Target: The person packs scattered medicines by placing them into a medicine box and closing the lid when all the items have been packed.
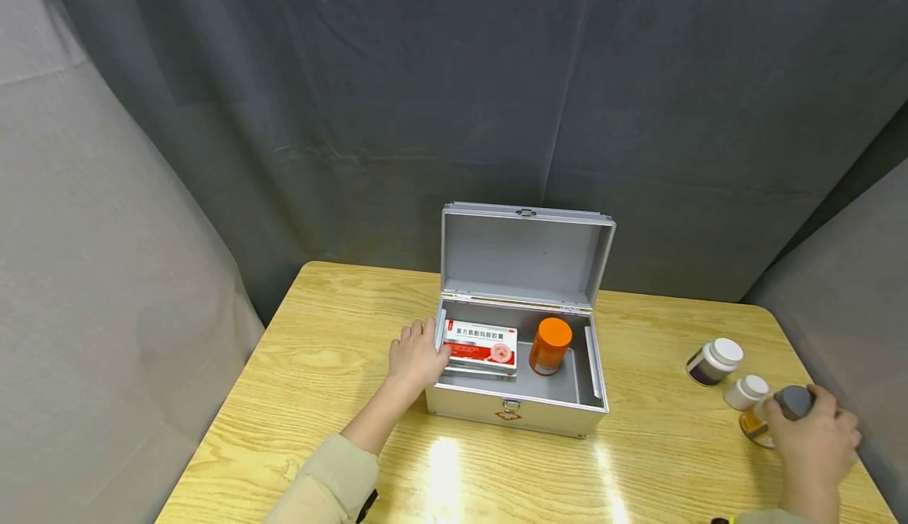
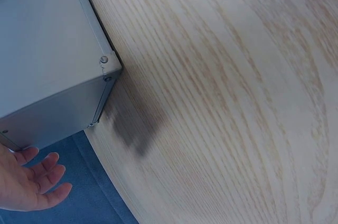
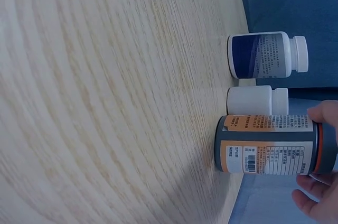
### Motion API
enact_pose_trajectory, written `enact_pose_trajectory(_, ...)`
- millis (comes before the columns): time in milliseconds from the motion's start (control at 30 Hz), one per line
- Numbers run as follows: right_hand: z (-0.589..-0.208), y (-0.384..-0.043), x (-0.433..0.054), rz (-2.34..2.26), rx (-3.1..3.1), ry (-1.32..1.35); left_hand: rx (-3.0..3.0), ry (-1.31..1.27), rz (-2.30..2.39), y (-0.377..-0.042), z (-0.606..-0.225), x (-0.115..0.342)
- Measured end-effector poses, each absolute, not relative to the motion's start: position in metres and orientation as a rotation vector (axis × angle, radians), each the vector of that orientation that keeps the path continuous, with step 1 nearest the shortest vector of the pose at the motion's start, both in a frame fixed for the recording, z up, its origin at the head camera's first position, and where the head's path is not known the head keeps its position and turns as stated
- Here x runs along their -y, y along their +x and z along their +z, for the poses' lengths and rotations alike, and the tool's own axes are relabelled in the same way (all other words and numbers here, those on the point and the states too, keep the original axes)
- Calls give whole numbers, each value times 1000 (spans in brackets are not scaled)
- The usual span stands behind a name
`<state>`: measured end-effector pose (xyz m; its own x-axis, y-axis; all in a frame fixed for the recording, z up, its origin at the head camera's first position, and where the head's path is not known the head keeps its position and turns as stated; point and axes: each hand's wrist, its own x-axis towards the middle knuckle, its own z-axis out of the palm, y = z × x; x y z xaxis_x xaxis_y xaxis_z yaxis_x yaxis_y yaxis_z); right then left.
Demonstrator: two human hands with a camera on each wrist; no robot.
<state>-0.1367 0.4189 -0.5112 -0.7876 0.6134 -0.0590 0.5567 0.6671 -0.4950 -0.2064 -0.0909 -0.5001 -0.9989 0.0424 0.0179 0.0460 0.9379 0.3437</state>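
Right hand (image 1: 819,433) holds the grey-capped bottle (image 3: 266,152) by its cap, thumb and fingers either side, at the table's (image 1: 340,311) right; small white bottle (image 1: 746,392) close beside it, hemming that side; dark-labelled bottle (image 1: 714,360) beyond; left hand (image 1: 417,356) at the left wall of the metal case (image 1: 489,423), fingers loosely spread; case lid up, red-and-white carton (image 1: 482,340) and orange bottle (image 1: 550,344) inside; case stands between the hands.

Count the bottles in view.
4: an orange plastic bottle in the open silver metal case; right of it, a white dark-labelled bottle, a small plain white bottle, and a grey-capped bottle with orange label, gripped by the right hand.
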Motion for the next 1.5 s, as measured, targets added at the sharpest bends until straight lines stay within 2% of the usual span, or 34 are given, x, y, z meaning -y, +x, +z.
enact_pose_trajectory(933, -512, -134, -416, 765, 2616, -984, 3089, -71, -546, -207, -502, 91)
enact_pose_trajectory(1500, -484, -135, -396, 768, 2540, -926, 3085, -62, -516, -208, -500, 90)
